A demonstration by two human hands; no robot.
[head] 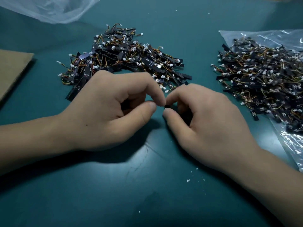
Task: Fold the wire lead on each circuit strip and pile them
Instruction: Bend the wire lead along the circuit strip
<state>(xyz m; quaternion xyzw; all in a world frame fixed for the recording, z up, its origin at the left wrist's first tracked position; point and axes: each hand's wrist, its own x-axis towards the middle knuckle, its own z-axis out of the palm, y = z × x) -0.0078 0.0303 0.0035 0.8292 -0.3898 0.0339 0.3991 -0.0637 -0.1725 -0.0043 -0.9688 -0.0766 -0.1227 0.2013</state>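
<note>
Pinching one circuit strip (pixel 166 106) over the middle of the green work surface (pixel 147 202), showing only a dark sliver and a white speck between the fingertips. Gripping it from both sides: left hand (pixel 114 110) with thumb and forefinger closed on one end, right hand (pixel 201 122) with thumb and forefinger closed on the other, other fingers curled under. Cannot tell the bend of the wire lead; hidden by the fingers.

Probably mid-fold. Anchor the strip's body with one pinch, bend the lead with the other close to its root, then press flat. Avoid tugging at the joint or the white connector.

Afterwards, drop onto the loose heap of strips (pixel 124 58) just beyond the hands, toward the far edge; likely the finished pile, though not certain. Take the next from the second heap (pixel 262 79), lying on a clear plastic bag (pixel 291 141) at the right edge.

Farther out: a cardboard sheet (pixel 13 68) at the left edge and another clear bag (pixel 49 9) at the far-left corner.
</note>
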